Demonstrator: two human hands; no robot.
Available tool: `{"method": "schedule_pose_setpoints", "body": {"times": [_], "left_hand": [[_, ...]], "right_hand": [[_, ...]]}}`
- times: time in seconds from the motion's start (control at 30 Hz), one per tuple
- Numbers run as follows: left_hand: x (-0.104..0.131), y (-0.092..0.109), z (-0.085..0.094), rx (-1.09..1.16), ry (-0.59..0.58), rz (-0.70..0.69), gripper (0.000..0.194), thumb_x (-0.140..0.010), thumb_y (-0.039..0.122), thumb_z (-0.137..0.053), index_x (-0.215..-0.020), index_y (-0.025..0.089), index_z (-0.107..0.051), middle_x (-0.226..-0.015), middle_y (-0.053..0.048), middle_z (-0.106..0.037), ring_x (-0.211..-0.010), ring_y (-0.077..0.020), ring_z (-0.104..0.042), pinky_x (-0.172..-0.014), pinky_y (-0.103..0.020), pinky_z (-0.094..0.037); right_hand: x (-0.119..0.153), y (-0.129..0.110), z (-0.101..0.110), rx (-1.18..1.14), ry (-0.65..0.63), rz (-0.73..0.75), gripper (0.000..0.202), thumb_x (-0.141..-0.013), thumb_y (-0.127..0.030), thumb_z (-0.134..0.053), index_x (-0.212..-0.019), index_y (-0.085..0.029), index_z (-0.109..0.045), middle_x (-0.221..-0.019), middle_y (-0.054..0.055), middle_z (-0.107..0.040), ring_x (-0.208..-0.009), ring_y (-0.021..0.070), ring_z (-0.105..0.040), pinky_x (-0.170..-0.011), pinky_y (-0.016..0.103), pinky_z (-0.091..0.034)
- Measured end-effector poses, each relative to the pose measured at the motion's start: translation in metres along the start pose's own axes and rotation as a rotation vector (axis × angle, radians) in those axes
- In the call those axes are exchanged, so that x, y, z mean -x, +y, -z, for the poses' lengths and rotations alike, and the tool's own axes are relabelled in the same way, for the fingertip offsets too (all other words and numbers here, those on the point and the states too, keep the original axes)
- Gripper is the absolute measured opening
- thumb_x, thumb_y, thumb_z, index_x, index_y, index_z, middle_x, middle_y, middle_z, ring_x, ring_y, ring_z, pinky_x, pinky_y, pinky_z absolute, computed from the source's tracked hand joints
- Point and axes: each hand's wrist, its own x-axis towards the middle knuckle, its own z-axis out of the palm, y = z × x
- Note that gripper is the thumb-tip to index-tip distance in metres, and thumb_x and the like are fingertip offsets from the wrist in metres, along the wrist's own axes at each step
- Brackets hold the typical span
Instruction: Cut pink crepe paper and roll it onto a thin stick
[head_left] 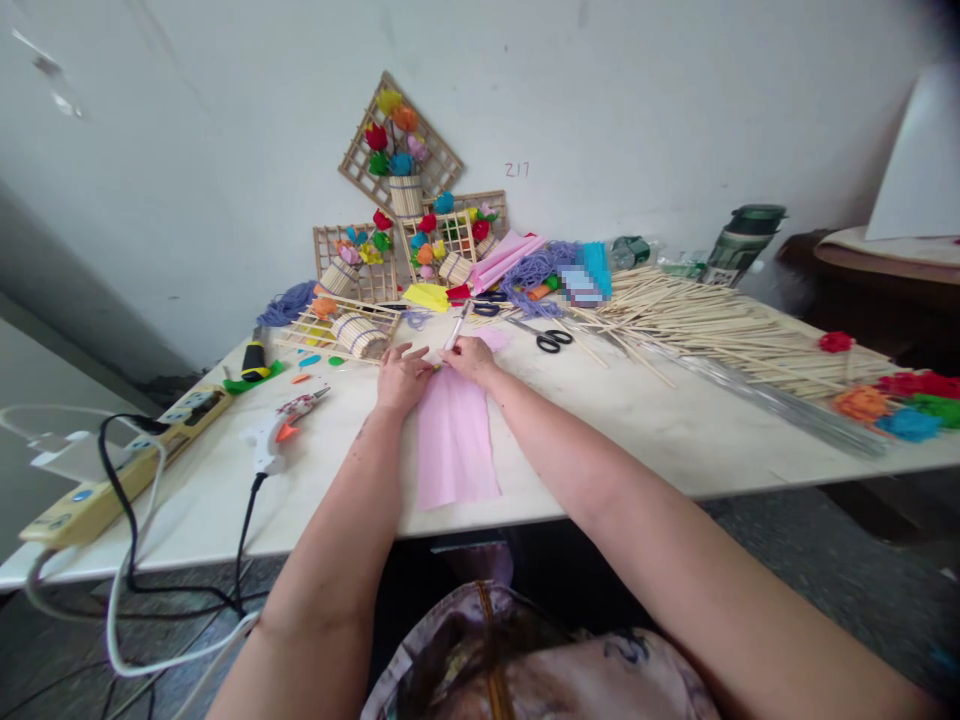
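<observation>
Fingers: right hand (472,358) clamping a white pen (456,328), left hand (402,380) resting spread.
Pink paper (454,445) is stretching nearward from both, its length running near to far.

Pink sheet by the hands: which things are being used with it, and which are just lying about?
In use:
- pink sheet, at the left hand
- white pen-like tool, in the right hand's grip

Seemingly just lying about now:
- glue gun
- black-handled scissors
- wooden sticks
- green-lidded bottle
</observation>
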Motion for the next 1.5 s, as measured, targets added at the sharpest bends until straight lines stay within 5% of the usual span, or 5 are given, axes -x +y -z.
{"method": "schedule_pose_setpoints", "body": {"times": [0.5,0.77,0.93,1.17,1.5], "left_hand": [[-0.001,-0.007,-0.007,0.068,0.033,0.116,0.018,-0.075,0.027,-0.055,-0.081,0.023,-0.071,-0.11,0.002,-0.064,-0.114,-0.0207,-0.045,-0.099,-0.035,-0.035],[0.003,-0.004,0.001,-0.061,0.095,0.121,0.02,-0.077,0.029,-0.051,-0.081,0.027,-0.07,-0.115,0.005,-0.061,-0.118,-0.0211,-0.041,-0.106,-0.041,-0.02],[0.005,0.002,0.003,-0.104,0.022,0.2,0.027,-0.078,0.036,-0.049,-0.097,0.032,-0.067,-0.121,0.006,-0.057,-0.122,-0.0237,-0.037,-0.107,-0.048,-0.012],[0.006,0.003,0.004,-0.125,-0.208,0.131,0.042,-0.075,0.057,-0.045,-0.108,0.038,-0.061,-0.134,0.007,-0.045,-0.128,-0.0297,-0.027,-0.105,-0.054,-0.011],[0.005,0.003,0.006,-0.091,-0.296,0.195,0.045,-0.075,0.059,-0.043,-0.114,0.04,-0.057,-0.137,0.008,-0.041,-0.131,-0.0284,-0.022,-0.106,-0.053,-0.009]], "right_hand": [[0.005,-0.005,0.002,0.01,-0.075,0.074,0.031,-0.075,-0.042,-0.055,-0.087,-0.018,-0.07,-0.08,0.003,-0.069,-0.075,0.0133,-0.062,-0.063,0.02,-0.04],[0.003,-0.003,-0.003,0.032,-0.09,0.096,0.035,-0.076,-0.046,-0.054,-0.086,-0.017,-0.07,-0.078,0.003,-0.069,-0.07,0.0127,-0.06,-0.059,0.02,-0.038],[0.004,-0.004,-0.001,0.051,-0.106,0.102,0.033,-0.076,-0.045,-0.054,-0.088,-0.019,-0.07,-0.08,0.003,-0.07,-0.072,0.0131,-0.061,-0.06,0.02,-0.039],[0.005,-0.005,-0.001,0.102,-0.122,0.115,0.035,-0.077,-0.047,-0.052,-0.089,-0.019,-0.07,-0.084,0.004,-0.07,-0.078,0.0155,-0.062,-0.064,0.021,-0.041],[0.006,-0.008,0.0,0.147,-0.127,0.114,0.034,-0.079,-0.046,-0.05,-0.09,-0.02,-0.068,-0.087,0.005,-0.07,-0.081,0.0152,-0.062,-0.065,0.021,-0.04]]}}
